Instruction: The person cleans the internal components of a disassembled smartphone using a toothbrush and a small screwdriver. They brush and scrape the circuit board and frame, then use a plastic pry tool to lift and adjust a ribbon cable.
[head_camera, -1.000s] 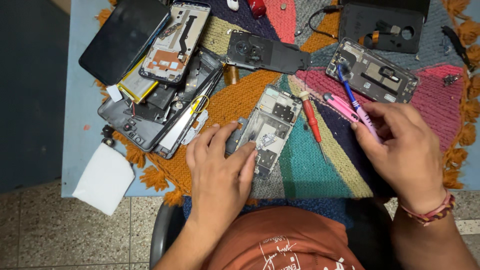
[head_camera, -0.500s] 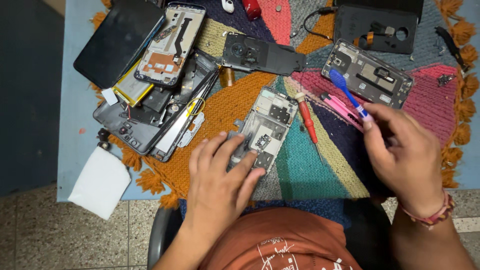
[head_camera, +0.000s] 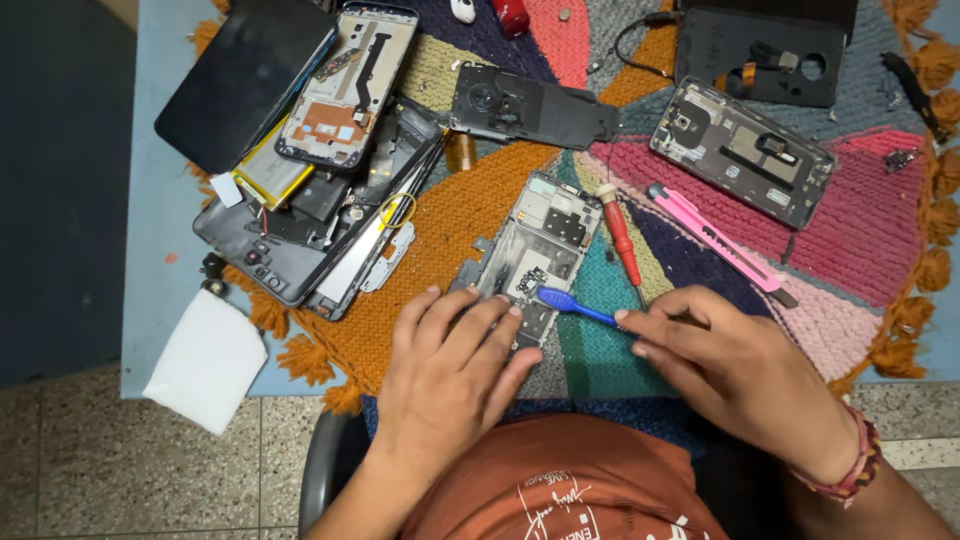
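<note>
Head view — left hand (head_camera: 450, 365) pinning phone frame (head_camera: 535, 255), right hand (head_camera: 745, 375) brushing

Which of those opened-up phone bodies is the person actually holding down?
The grey phone frame at the mat's centre: the left hand presses its near end, and the right hand holds a blue brush on it.

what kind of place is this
Probably a small phone repair bench, perhaps at home. The left hand steadies an opened phone frame, the right hand works it with a blue brush, and a pile of dismantled phones lies nearby.

Pale blue table (head_camera: 150, 200), speckled terrazzo floor (head_camera: 150, 480)
</note>
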